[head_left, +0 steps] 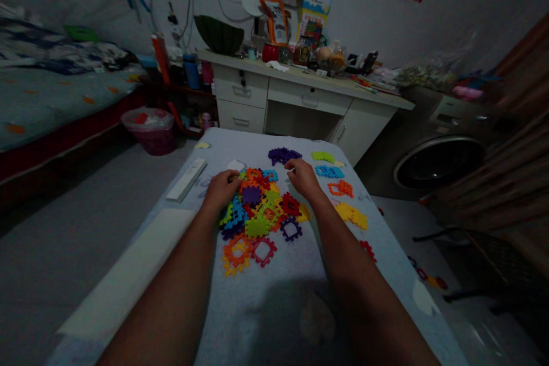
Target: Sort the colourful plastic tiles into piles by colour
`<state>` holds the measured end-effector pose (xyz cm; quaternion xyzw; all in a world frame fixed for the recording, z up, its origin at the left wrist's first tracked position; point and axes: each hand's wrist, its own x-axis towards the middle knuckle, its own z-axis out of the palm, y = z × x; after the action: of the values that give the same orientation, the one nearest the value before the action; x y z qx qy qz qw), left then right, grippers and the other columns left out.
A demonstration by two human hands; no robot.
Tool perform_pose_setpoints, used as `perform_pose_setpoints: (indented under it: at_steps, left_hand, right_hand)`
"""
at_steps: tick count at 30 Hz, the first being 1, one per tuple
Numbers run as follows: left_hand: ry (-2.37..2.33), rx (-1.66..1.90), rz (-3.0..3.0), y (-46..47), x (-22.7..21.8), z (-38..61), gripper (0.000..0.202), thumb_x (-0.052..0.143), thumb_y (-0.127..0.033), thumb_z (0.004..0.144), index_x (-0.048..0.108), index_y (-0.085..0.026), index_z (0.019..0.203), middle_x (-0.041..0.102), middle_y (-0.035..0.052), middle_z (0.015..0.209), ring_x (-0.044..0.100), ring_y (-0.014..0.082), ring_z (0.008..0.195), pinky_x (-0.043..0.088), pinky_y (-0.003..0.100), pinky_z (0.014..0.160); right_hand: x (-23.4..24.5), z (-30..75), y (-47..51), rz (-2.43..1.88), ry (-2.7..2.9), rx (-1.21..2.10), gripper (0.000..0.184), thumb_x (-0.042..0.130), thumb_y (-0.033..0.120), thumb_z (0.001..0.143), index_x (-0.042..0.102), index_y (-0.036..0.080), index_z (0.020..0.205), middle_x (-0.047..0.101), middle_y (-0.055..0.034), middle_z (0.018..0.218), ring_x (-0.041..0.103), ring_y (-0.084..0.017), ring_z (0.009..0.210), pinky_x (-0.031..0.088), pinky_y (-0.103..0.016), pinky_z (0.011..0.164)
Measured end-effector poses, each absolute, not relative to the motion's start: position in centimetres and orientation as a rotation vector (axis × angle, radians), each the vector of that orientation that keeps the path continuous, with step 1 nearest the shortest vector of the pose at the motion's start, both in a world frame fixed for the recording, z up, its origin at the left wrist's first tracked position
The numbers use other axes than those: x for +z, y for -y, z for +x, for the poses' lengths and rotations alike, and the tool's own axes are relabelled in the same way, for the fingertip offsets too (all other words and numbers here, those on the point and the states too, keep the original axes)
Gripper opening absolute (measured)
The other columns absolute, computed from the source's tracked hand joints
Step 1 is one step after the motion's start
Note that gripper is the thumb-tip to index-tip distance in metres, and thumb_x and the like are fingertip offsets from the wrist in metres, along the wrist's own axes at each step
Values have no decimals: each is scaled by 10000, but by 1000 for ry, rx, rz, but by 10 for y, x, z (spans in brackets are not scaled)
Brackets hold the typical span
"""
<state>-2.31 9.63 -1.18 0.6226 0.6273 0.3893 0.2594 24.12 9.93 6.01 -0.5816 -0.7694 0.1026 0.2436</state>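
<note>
A heap of colourful plastic interlocking building pieces [261, 200] lies on the cloth-covered table. My left hand [222, 189] rests at the heap's upper left edge, its fingers curled down on pieces; whatever they grip is hidden. My right hand [303, 178] hovers just below a stack of purple pieces [283, 155], with thumb and bent fingers slightly apart and no piece showing between them. Along the right side lie sorted groups: green pieces [323, 156], blue pieces [329, 171], orange pieces [341, 188], yellow pieces [351, 215] and red pieces [368, 250], the last partly behind my right forearm.
A long white box [186, 180] sits at the table's left edge. Beyond stands a white desk [242, 88] crowded with items. A washing machine [433, 148] is at the right, a pink bin [150, 131] and a bed [64, 91] at the left. Several pieces [429, 279] lie on the floor.
</note>
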Motion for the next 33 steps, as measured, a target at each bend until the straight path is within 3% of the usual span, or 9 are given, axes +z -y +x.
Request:
perform_pose_setpoints:
  at_steps: [2, 6, 8, 12, 18, 24, 29, 33]
  left_hand:
    - [-1699, 1057, 1698, -96, -11, -23, 403, 542, -402, 761, 701, -178, 1056, 733, 85, 1042, 658, 239, 971, 502, 323, 851]
    - [-1703, 1043, 1715, -94, -7, -23, 400, 541, -408, 770, 700, -172, 1051, 727, 98, 1068, 660, 247, 976, 496, 340, 875]
    - [-1703, 1034, 1717, -94, -7, -23, 396, 534, -405, 777, 697, -178, 1058, 726, 94, 1074, 660, 247, 982, 497, 340, 877]
    - [-1710, 1034, 1715, -95, -9, -24, 387, 539, -405, 772, 695, -197, 1058, 724, 86, 1091, 655, 246, 1008, 494, 338, 890]
    - [-1705, 1040, 1709, -96, -12, -24, 403, 536, -421, 765, 691, -194, 1060, 726, 91, 1078, 657, 245, 986, 501, 336, 861]
    - [-1722, 1011, 1716, -94, -7, -23, 400, 538, -430, 766, 690, -185, 1043, 726, 89, 1064, 660, 246, 968, 501, 334, 855]
    - [-1706, 1033, 1685, -91, -7, -22, 386, 547, -437, 781, 688, -190, 1042, 728, 84, 1064, 663, 242, 967, 501, 332, 859]
    - [-1724, 1039, 1670, -91, -8, -21, 371, 554, -431, 780, 691, -199, 1035, 733, 78, 1063, 660, 244, 977, 502, 334, 866]
  right_hand:
    - [57, 228, -111, -1617, 2181, 349, 285, 608, 99, 770, 677, 183, 1033, 675, -89, 1111, 594, -236, 1040, 429, -371, 972]
    - [43, 208, -128, -1704, 2300, 434, 566, 701, 160, 714, 590, 186, 1268, 580, -117, 1359, 537, -279, 1203, 395, -413, 1039]
    - [36, 204, -134, -1700, 2336, 452, 620, 709, 154, 697, 569, 188, 1300, 575, -118, 1369, 539, -275, 1211, 401, -396, 1035]
    - [31, 207, -139, -1609, 2402, 449, 565, 714, 143, 686, 602, 196, 1238, 633, -99, 1259, 574, -251, 1142, 432, -355, 993]
    - [35, 221, -133, -1559, 2323, 357, 511, 703, 125, 689, 618, 155, 1193, 596, -111, 1157, 573, -214, 1033, 442, -324, 935]
    - [44, 246, -129, -1523, 2140, 440, 311, 592, 65, 705, 675, 177, 983, 616, -27, 873, 574, -172, 842, 454, -292, 826]
    - [54, 306, -136, -1515, 1758, 512, 281, 566, 176, 682, 674, 183, 941, 624, 11, 793, 568, -145, 722, 474, -269, 715]
    - [63, 355, -146, -1677, 1438, 358, 301, 557, 218, 641, 672, 172, 915, 607, 15, 718, 546, -138, 651, 464, -251, 635]
